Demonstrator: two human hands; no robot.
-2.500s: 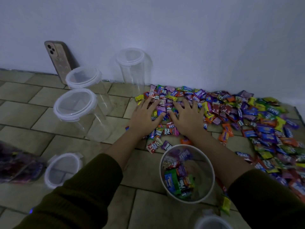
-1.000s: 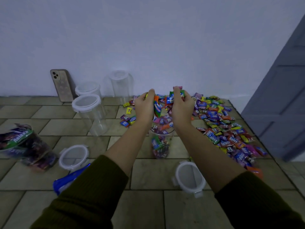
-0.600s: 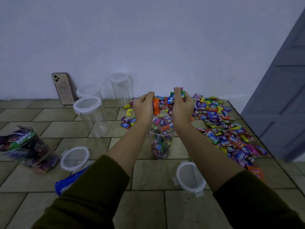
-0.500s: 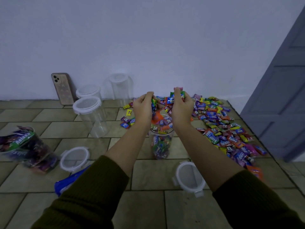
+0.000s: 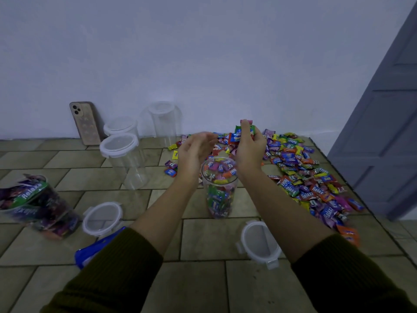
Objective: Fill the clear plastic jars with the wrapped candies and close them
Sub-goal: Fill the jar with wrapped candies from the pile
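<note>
A clear plastic jar (image 5: pixel 218 195) stands open on the tiled floor, filled with wrapped candies almost to its rim. Just above and left of its mouth is my left hand (image 5: pixel 195 152), fingers relaxed and holding nothing. My right hand (image 5: pixel 249 145) hovers above the right side of the mouth and grips a few wrapped candies (image 5: pixel 239 132). A big heap of loose candies (image 5: pixel 300 175) spreads over the floor behind and right of the jar. Two loose lids lie on the floor, one (image 5: pixel 259 241) at front right and one (image 5: pixel 102 219) at front left.
Three empty lidded jars (image 5: pixel 123 159) stand at the back left near a phone (image 5: pixel 85 123) leaning on the wall. A torn Relaxa candy bag (image 5: pixel 33 206) lies at far left, a blue packet (image 5: pixel 97 248) beside my left sleeve. A grey door (image 5: pixel 383 132) is at right.
Both hands scooped candies from the heap, lifted them over the jar and let most fall in. The jar's level rose. My left hand has emptied and spread away.
</note>
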